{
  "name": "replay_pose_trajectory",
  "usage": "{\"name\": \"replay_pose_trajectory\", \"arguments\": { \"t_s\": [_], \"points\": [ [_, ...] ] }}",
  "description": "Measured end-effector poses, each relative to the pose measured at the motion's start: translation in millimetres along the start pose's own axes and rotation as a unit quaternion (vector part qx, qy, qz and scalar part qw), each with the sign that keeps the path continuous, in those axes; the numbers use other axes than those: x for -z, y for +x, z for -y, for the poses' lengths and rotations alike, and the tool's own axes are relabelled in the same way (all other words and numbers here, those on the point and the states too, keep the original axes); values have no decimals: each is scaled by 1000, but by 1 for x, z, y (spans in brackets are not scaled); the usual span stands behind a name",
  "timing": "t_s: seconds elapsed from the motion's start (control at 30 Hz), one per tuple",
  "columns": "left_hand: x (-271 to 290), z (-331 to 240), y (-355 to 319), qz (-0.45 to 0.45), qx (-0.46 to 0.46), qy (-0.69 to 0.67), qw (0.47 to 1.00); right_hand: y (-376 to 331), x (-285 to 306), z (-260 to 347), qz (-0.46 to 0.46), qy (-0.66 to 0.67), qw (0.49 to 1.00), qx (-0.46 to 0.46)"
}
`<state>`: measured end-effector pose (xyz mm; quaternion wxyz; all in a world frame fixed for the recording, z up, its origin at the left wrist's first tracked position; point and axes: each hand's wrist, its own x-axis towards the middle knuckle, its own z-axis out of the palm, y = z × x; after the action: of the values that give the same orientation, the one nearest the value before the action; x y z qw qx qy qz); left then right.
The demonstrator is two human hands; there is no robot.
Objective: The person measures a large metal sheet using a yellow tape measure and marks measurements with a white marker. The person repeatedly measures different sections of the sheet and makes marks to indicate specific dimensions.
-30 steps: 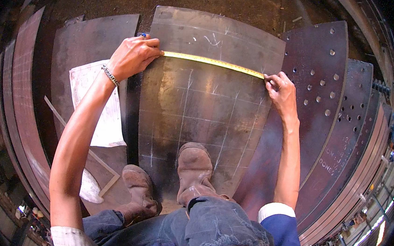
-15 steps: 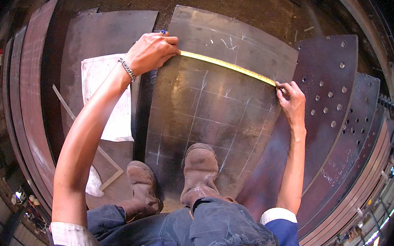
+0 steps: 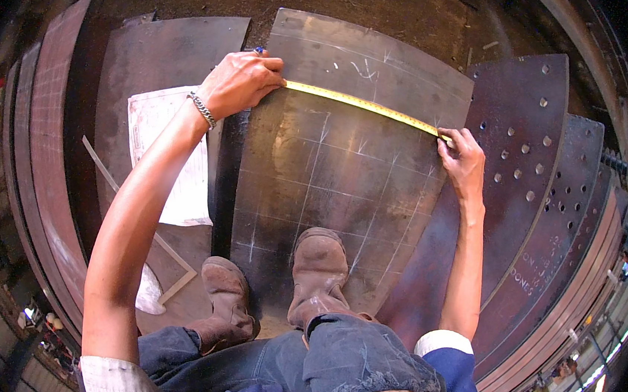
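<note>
A yellow measuring tape (image 3: 359, 104) is stretched across a dark steel plate (image 3: 284, 201), from its left edge toward its right edge. Chalk lines and arrow marks form a grid on the plate. My left hand (image 3: 242, 81), with a chain bracelet at the wrist, is closed on the tape's left end. Something small and blue shows by its fingers, too little visible to name. Near the plate's right edge my right hand (image 3: 463, 158) pinches the other end, and a bit of yellow shows between thumb and fingers.
White paper sheets (image 3: 172, 154) lie on another plate (image 3: 170, 49) at left, near a thin metal square (image 3: 175, 285). Plates with drilled holes (image 3: 515, 154) overlap at right. Stacked long plates (image 3: 61, 136) stand far left. My boots (image 3: 320, 267) are on the plates; a dark gap separates them.
The right hand has shifted very slightly at the tape's end, and a little more yellow shows between its fingers. The left hand keeps its place.
</note>
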<state>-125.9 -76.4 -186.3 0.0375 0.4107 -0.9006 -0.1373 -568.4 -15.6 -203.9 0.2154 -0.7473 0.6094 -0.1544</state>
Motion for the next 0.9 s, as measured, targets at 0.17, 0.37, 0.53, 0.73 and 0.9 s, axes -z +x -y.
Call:
{"name": "replay_pose_trajectory", "arguments": {
  "t_s": [0.17, 0.37, 0.53, 0.73, 0.9],
  "points": [
    [-2, 3, -1, -5, -7, -1, 1000, 1, 0, 4, -3, -18, 1000, 2],
    [-2, 4, 0, -10, -16, -16, 1000, 5, -1, 12, -50, 32, 998, -2],
    [-4, 4, -1, 0, -5, -3, 1000, 14, 3, 32, -98, 74, 992, -10],
    [-2, 3, 0, -2, -11, -2, 1000, 18, 5, 48, -101, 118, 986, -54],
    [1, 3, 1, 12, -5, 3, 1000, 20, -6, 60, -115, 178, 972, -97]
  ]
}}
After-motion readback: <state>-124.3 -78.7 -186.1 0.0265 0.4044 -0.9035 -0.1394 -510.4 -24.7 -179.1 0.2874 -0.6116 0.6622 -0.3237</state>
